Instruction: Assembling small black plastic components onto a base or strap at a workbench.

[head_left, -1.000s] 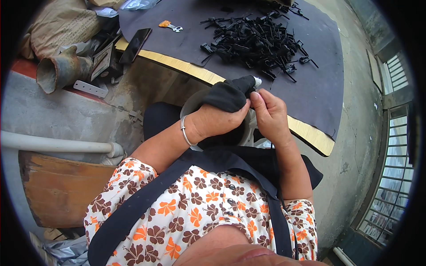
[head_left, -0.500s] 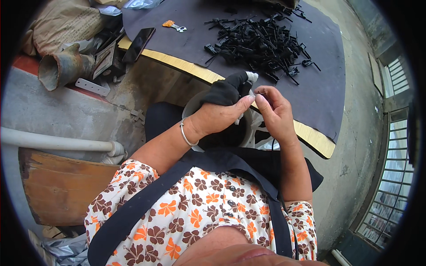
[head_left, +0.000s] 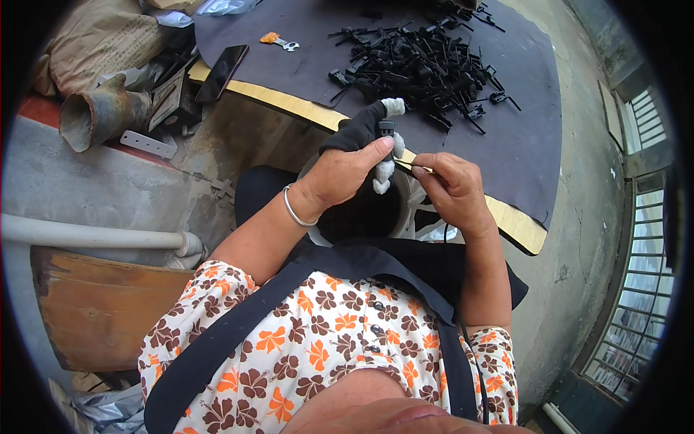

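Over the table's near edge, my left hand [head_left: 334, 177] is closed, its thumb pressing on a small black plastic part [head_left: 387, 129]. Its fingers are covered in black cloth with white wrapping [head_left: 393, 108] at the tips. Just to the right, my right hand [head_left: 455, 189] has its fingertips pinched together around something thin, too small to name. A small gap separates it from the left hand's fingers. Below both hands stands a round bucket [head_left: 402, 223] with a dark inside. A tangled pile of black plastic parts [head_left: 419, 69] with thin stems lies on the table beyond.
A dark cloth covers the table [head_left: 513, 130], whose bare edge is yellow. On it lie an orange-ended metal tool [head_left: 280, 41] and a phone [head_left: 223, 74]. Further left are a rusty pipe piece [head_left: 101, 116], a paper sack [head_left: 108, 43] and a white pipe [head_left: 94, 230].
My hands have drawn apart: the right has shifted slightly right and down. The left has turned, so the black plastic part and the white-wrapped fingertips now show.
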`<state>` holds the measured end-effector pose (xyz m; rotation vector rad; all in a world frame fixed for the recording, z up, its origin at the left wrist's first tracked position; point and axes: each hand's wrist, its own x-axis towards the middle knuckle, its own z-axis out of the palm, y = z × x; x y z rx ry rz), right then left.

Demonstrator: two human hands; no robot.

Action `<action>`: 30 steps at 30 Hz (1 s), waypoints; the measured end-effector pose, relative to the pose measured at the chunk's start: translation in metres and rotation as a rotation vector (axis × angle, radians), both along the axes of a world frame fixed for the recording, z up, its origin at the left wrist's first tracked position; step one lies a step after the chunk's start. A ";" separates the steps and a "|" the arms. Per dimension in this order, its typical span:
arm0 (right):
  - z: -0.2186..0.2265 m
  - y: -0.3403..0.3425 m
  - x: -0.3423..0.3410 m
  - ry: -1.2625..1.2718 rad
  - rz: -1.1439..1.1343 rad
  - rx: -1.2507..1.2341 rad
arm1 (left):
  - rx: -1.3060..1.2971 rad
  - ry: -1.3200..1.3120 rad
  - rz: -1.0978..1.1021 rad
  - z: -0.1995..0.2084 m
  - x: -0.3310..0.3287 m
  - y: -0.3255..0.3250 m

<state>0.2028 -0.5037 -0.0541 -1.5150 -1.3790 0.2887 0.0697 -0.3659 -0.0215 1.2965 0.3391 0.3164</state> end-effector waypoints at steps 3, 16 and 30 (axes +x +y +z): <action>-0.004 0.001 0.002 -0.040 -0.062 0.072 | 0.230 0.056 -0.037 -0.007 -0.002 -0.002; 0.002 0.001 -0.009 0.398 0.042 -0.143 | 0.503 0.022 -0.105 -0.009 -0.002 -0.002; 0.000 0.012 -0.014 0.415 0.087 -0.257 | 1.308 -0.091 -0.135 -0.008 -0.010 -0.003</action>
